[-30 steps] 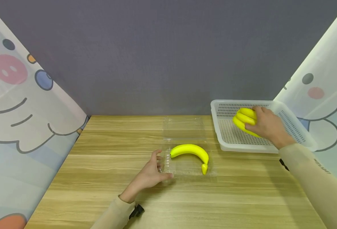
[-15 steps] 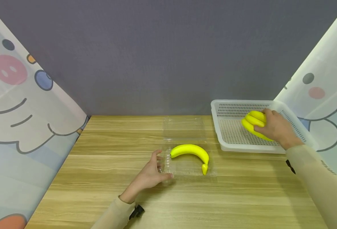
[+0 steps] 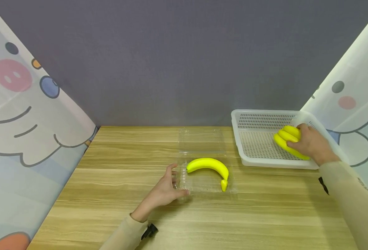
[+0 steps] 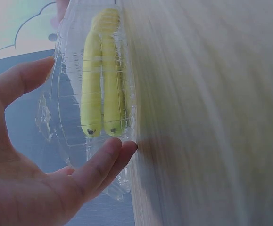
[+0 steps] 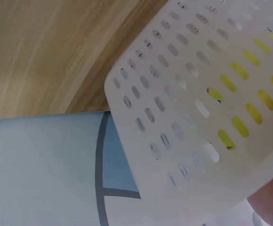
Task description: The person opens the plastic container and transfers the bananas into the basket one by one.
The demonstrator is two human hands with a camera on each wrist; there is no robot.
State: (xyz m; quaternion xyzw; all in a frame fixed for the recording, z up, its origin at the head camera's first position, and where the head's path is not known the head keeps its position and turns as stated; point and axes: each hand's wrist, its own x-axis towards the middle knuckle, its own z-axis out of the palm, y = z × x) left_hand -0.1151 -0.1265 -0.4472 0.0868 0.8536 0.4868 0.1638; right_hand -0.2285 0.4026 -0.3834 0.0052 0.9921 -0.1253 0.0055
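While our right hand [image 3: 315,142] curls round a bunch of bananas [image 3: 284,139], which juts left from its fingers inside the white basket [image 3: 237,139], our left hand [image 3: 163,189] stays loose, thumb and fingers spread, touching a clear box [image 3: 199,182]. Just right of that hand, we see yellow fruit [image 3: 207,163] in the box, its lid [image 3: 201,140] folded open beyond.

One spread wide, one gripping

The left hand [image 3: 163,190] is near the middle, its thumb [image 4: 25,79] held well apart from its fingers [image 4: 97,170], like a letter C. The left arm [image 3: 126,232] comes up from below. The right hand [image 3: 312,142] is farther out, its back facing up, with thumb and fingers bent in a grip. The right arm [image 3: 348,194] stretches farther. Both sleeves [image 3: 359,215] are light tan.
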